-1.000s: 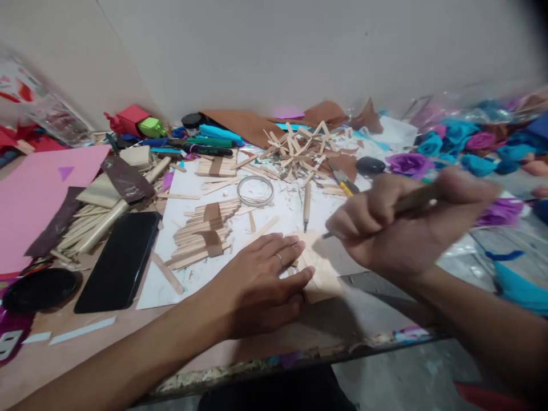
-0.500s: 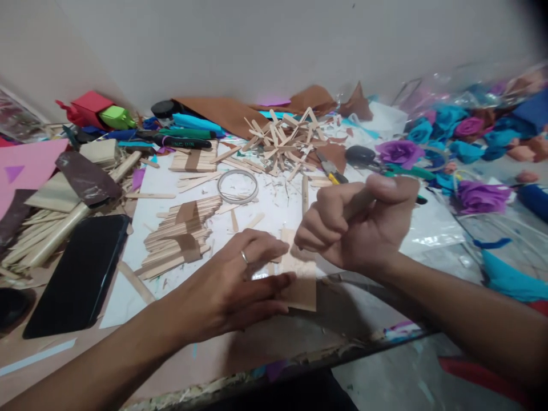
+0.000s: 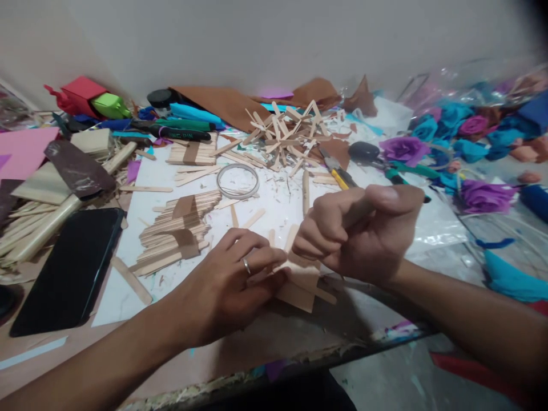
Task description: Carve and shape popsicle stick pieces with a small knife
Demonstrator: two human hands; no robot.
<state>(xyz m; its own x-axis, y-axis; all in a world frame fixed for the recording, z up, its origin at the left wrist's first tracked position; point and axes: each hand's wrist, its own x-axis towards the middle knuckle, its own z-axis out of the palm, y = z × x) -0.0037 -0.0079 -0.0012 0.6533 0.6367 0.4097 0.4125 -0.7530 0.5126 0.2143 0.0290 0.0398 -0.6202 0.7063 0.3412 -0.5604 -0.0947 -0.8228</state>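
Observation:
My left hand, with a ring on one finger, is closed in a pinch on a small panel of joined wooden sticks near the table's front edge, tilting it up. My right hand is a fist wrapped round a wooden-handled tool whose tip points down at the panel; the tip is hidden behind the fingers. Both hands meet over the panel on the white sheet.
Bundled sticks lie left of the hands, beside a black phone. A tape ring, loose stick crosses, a yellow-handled cutter, brown paper and markers sit behind. Paper flowers fill the right. The table edge is close.
My left hand went from lying flat on the stick panel to pinching it and tilting it up. My right fist drew in leftward and down to the panel. The camera view shifted.

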